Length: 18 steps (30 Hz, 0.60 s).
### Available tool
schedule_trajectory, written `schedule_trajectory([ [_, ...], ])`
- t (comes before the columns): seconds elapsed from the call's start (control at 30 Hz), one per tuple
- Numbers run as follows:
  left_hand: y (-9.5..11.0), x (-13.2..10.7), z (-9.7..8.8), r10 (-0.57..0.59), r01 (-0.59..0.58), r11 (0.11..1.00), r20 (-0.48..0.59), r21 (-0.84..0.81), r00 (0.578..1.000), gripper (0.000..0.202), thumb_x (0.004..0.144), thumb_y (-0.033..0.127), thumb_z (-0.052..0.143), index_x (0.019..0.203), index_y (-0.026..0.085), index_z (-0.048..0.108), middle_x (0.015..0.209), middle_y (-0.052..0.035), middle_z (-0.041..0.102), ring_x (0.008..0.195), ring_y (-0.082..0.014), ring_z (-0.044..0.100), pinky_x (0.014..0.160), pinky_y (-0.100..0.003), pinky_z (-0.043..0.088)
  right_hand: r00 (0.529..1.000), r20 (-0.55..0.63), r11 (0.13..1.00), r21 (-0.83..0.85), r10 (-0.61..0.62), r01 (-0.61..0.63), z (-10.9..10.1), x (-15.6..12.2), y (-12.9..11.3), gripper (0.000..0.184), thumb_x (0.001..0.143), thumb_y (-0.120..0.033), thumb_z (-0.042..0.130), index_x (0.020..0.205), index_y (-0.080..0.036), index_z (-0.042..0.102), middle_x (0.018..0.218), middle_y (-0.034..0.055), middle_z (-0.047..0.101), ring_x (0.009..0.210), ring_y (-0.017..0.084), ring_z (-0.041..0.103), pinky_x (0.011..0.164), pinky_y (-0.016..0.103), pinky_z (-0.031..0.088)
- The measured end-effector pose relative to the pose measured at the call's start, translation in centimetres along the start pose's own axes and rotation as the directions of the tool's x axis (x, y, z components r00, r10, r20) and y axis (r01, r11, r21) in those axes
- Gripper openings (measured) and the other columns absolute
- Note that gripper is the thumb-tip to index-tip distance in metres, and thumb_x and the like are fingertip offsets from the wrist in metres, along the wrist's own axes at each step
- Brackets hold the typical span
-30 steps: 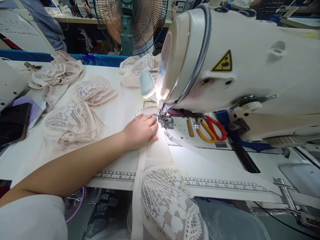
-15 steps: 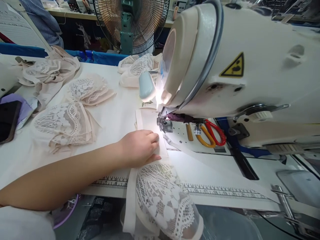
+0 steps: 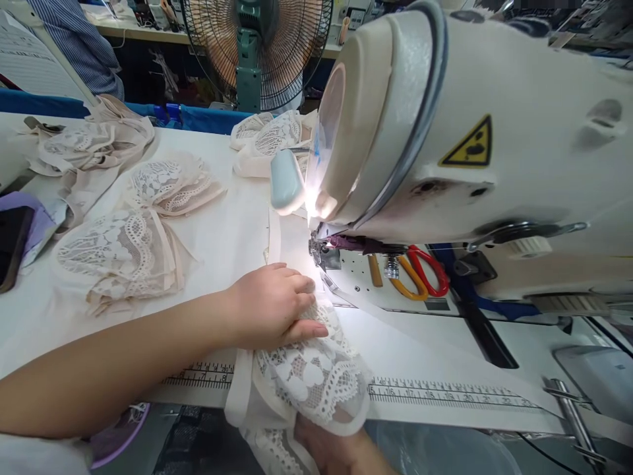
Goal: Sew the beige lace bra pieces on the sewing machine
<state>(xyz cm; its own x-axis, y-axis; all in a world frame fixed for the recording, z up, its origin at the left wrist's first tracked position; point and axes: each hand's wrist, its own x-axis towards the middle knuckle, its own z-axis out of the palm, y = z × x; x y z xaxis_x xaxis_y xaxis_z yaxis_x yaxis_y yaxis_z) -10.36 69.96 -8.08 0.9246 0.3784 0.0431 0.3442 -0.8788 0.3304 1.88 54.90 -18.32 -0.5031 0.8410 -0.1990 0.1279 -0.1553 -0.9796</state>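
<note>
My left hand [image 3: 275, 307] lies palm down on a beige lace piece [image 3: 311, 373], fingers together and pressed flat on the fabric just short of the presser foot [image 3: 324, 254] of the white sewing machine [image 3: 475, 145]. A beige strip [image 3: 273, 231] of the piece runs past the foot to the far side. The lace drapes over the table's front edge. My right hand [image 3: 336, 452] shows partly under the hanging lace, below the table edge; its fingers are hidden by the fabric.
Stacks of lace pieces [image 3: 116, 254] lie left on the white table [image 3: 222, 231], more [image 3: 270, 135] behind the machine. Red-and-yellow scissors [image 3: 420, 270] rest on the machine bed. A phone [image 3: 10, 241] lies far left. A fan [image 3: 252, 46] and a person in a striped shirt [image 3: 84, 46] are behind.
My left hand slid back toward me while the lace piece moved up onto the table under it. My right hand has come into view beneath the fabric.
</note>
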Motion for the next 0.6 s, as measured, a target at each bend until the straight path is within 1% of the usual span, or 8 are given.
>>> schedule_trajectory([
  [0.1, 0.0, 0.0, -0.3, -0.015, 0.015, 1.000, 0.003, -0.011, 1.000, 0.049, 0.093, 0.049, 0.035, 0.085, 0.012, 0.067, 0.100, -0.0136, 0.064, 0.097, -0.0267, 0.057, 0.088, -0.042, 0.044, 0.996, 0.000, 0.972, 0.220, 0.088, -0.086, -0.5, -0.2, -1.5, 0.053, 0.092, -0.056, 0.024, 0.125, -0.025, 0.052, 0.108, 0.0081, 0.067, 0.115, 0.018, 0.054, 0.093, 0.036, 0.046],
  [0.13, -0.1, 0.0, -0.4, -0.022, 0.022, 1.000, 0.006, -0.010, 1.000, 0.049, 0.093, 0.049, 0.035, 0.086, 0.012, 0.067, 0.102, -0.0137, 0.063, 0.097, -0.0269, 0.057, 0.088, -0.042, 0.044, 0.995, 0.025, 0.947, 0.303, 0.101, -0.104, -0.8, -0.3, -2.2, 0.056, 0.091, -0.059, 0.025, 0.127, -0.024, 0.050, 0.109, 0.0088, 0.067, 0.115, 0.018, 0.054, 0.093, 0.037, 0.046],
  [0.2, -0.2, 0.0, -0.6, -0.032, 0.032, 0.999, 0.008, -0.001, 0.999, 0.050, 0.093, 0.048, 0.034, 0.089, 0.012, 0.068, 0.105, -0.0137, 0.063, 0.098, -0.0274, 0.057, 0.087, -0.042, 0.045, 0.993, 0.084, 0.890, 0.442, 0.081, -0.110, -1.4, -0.4, -3.8, 0.063, 0.087, -0.065, 0.028, 0.131, -0.022, 0.046, 0.115, 0.0101, 0.064, 0.118, 0.020, 0.052, 0.094, 0.039, 0.045],
  [0.3, -0.3, 0.1, -0.8, -0.051, 0.051, 0.999, 0.014, 0.010, 0.999, 0.050, 0.093, 0.048, 0.033, 0.096, 0.012, 0.067, 0.110, -0.0129, 0.062, 0.100, -0.0271, 0.057, 0.087, -0.041, 0.045, 0.992, 0.119, 0.830, 0.550, 0.028, -0.090, -2.1, -0.4, -6.1, 0.078, 0.076, -0.070, 0.047, 0.135, -0.020, 0.040, 0.130, 0.0108, 0.053, 0.125, 0.025, 0.045, 0.100, 0.041, 0.038],
  [0.37, -0.3, 0.1, -1.0, -0.071, 0.071, 0.997, 0.021, 0.016, 0.997, 0.049, 0.093, 0.048, 0.033, 0.101, 0.012, 0.066, 0.115, -0.0119, 0.061, 0.103, -0.0266, 0.057, 0.088, -0.040, 0.045, 0.995, 0.100, 0.794, 0.605, -0.010, -0.053, -2.1, -0.5, -7.1, 0.085, 0.070, -0.066, 0.060, 0.137, -0.020, 0.037, 0.138, 0.0097, 0.044, 0.129, 0.027, 0.039, 0.104, 0.040, 0.034],
  [0.43, -0.3, 0.2, -1.1, -0.092, 0.091, 0.995, 0.034, 0.029, 0.995, 0.051, 0.093, 0.050, 0.033, 0.106, 0.012, 0.065, 0.119, -0.0112, 0.060, 0.105, -0.0267, 0.056, 0.090, -0.039, 0.045, 0.997, 0.054, 0.743, 0.669, -0.054, 0.004, -1.8, -0.4, -7.5, 0.081, 0.070, -0.060, 0.064, 0.137, -0.021, 0.038, 0.140, 0.0085, 0.042, 0.131, 0.027, 0.035, 0.107, 0.038, 0.029],
  [0.5, -0.3, 0.3, -1.1, -0.111, 0.108, 0.993, 0.056, 0.049, 0.992, 0.054, 0.093, 0.051, 0.032, 0.109, 0.011, 0.063, 0.122, -0.0113, 0.058, 0.107, -0.0276, 0.056, 0.090, -0.040, 0.046, 0.997, -0.001, 0.701, 0.711, -0.077, 0.055, -1.4, -0.2, -7.3, 0.074, 0.074, -0.054, 0.063, 0.136, -0.021, 0.041, 0.139, 0.0079, 0.044, 0.131, 0.026, 0.035, 0.108, 0.037, 0.027],
  [0.6, -0.2, 0.5, -1.1, -0.131, 0.124, 0.988, 0.071, 0.089, 0.989, 0.059, 0.092, 0.054, 0.030, 0.116, 0.009, 0.060, 0.124, -0.0125, 0.057, 0.110, -0.0289, 0.054, 0.092, -0.040, 0.046, 0.995, -0.035, 0.670, 0.737, -0.093, 0.089, -0.7, 0.5, -6.5, 0.071, 0.073, -0.049, 0.066, 0.135, -0.023, 0.043, 0.134, 0.0082, 0.050, 0.126, 0.028, 0.042, 0.105, 0.040, 0.032],
])
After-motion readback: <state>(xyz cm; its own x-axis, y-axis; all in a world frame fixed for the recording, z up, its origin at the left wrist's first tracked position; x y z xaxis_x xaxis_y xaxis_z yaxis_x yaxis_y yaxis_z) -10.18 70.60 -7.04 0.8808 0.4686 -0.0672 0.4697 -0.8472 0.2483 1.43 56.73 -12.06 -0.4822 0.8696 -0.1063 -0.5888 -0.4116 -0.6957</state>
